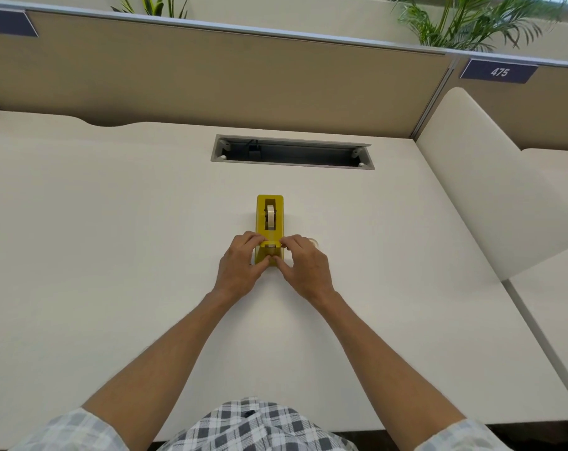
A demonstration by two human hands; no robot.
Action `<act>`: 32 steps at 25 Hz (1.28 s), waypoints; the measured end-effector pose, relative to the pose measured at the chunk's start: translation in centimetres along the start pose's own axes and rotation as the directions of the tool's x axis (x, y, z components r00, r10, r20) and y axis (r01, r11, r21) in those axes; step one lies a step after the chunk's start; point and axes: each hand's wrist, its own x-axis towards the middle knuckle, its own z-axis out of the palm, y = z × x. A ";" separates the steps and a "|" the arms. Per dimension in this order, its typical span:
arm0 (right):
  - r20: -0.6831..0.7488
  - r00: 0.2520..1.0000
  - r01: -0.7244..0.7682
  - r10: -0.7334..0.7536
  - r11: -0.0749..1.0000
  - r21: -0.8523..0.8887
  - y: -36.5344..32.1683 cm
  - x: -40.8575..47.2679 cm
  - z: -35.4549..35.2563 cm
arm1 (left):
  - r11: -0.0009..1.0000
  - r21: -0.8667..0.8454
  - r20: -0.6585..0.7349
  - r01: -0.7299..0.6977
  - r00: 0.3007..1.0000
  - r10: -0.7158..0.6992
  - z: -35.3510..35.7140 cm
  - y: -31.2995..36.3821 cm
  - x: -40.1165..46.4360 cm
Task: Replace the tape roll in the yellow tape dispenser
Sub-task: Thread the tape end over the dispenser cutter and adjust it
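Both hands (240,265) pinch yellow dispenser (269,222) (pale roll (270,216) seated upright).

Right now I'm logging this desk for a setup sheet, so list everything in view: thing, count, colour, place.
Tape dispenser: one, yellow, desk centre, lengthwise away from the person.
Tape roll: one, pale, seated in the dispenser's slot.
Second roll-like object: one, pale, on the desk just behind the right hand; mostly hidden.
Desk: one, off-white.
Cable tray: one, grey, open recess at the desk's back.
Partition: tan, behind the desk.
Number plates: two, dark blue, on the partition tops.
Plants: two, green, behind the partition.
Side divider: one, white, at right.
Left hand: fingers on the dispenser's near end.
Right hand: likewise.
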 end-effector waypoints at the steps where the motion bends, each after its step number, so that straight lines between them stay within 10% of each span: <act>1: -0.011 1.000 0.001 -0.001 1.000 0.003 0.0 0.1 -0.1 | 1.000 -0.002 0.001 0.002 1.000 -0.002 0.0 0.0 0.0; 32: -0.099 0.994 -0.049 0.047 0.999 -0.023 -0.5 0.3 0.0 | 1.000 -0.030 -0.018 0.007 1.000 -0.007 0.4 -0.5 -0.2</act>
